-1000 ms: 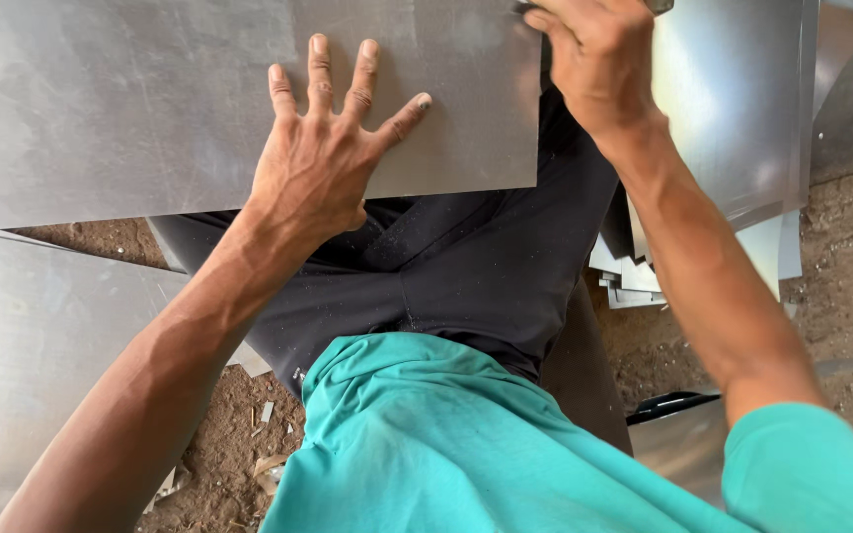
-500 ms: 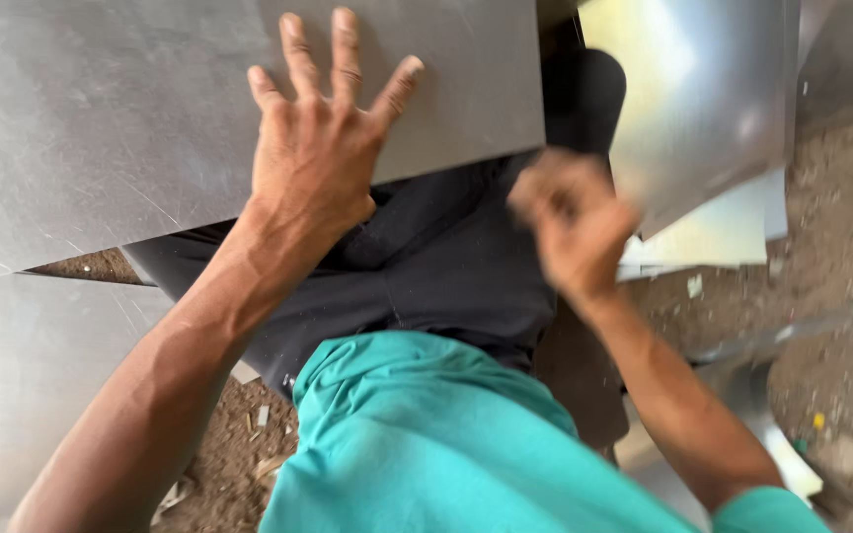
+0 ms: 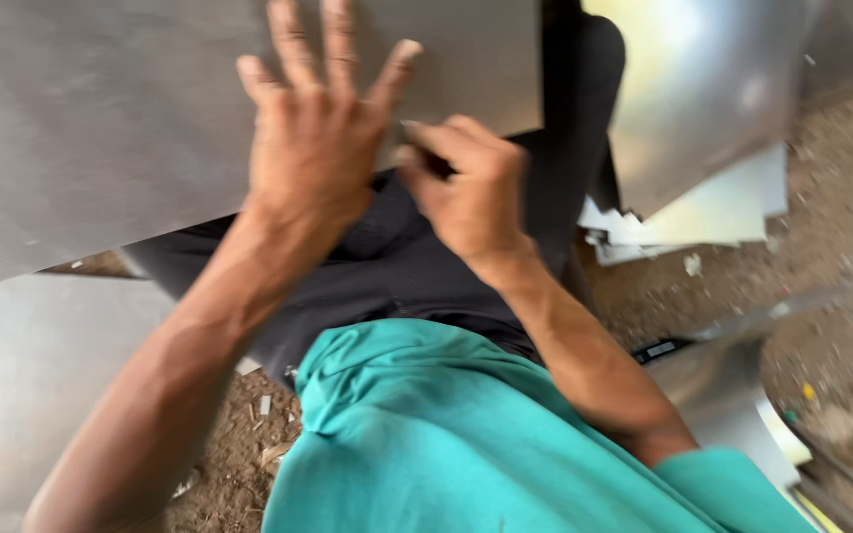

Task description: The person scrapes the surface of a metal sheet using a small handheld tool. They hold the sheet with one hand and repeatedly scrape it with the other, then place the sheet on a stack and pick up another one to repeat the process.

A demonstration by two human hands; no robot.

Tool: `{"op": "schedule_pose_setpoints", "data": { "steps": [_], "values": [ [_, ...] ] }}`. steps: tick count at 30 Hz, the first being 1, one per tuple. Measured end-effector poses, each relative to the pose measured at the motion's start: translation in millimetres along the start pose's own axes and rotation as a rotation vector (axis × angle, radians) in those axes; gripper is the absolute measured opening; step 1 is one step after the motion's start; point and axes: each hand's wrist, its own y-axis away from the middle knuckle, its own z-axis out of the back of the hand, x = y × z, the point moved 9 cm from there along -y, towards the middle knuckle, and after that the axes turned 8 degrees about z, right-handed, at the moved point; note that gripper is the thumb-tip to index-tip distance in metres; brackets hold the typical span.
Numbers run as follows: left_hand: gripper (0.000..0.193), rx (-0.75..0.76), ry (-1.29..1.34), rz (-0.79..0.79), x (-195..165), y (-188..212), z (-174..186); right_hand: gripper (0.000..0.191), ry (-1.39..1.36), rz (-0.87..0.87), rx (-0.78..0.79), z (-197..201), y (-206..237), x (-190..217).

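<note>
Flat under the left hand (image 3: 313, 163) fingers lies the metal sheet (image 3: 101, 128).

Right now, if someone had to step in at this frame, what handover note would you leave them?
Left hand: flat, fingers spread, pressing on the large metal sheet that lies across the lap.
Right hand: curled at the sheet's near edge, beside the left thumb; something small may be pinched in it, too blurred to tell.
Around: a curved shiny sheet to the right, pale offcuts on the dirt floor, another sheet low on the left.
Done: no cut, fold or mark shows on the sheet.
Left: cannot tell from this frame.
</note>
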Motion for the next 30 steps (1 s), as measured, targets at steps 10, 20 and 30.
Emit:
{"op": "schedule_pose_setpoints", "data": {
  "steps": [10, 20, 30],
  "values": [
    [0.114, 0.044, 0.136, 0.032, 8, 9, 13, 0.021, -0.520, -0.635, -0.270, 85, 69, -142],
    [0.101, -0.016, 0.122, 0.012, 6, 7, -8, 0.015, 0.135, -0.036, -0.157, 55, 46, -40],
    [0.098, 0.017, 0.055, -0.035, 44, 24, 29, 0.014, -0.087, -0.333, -0.231, 72, 56, -85]
  ]
}}
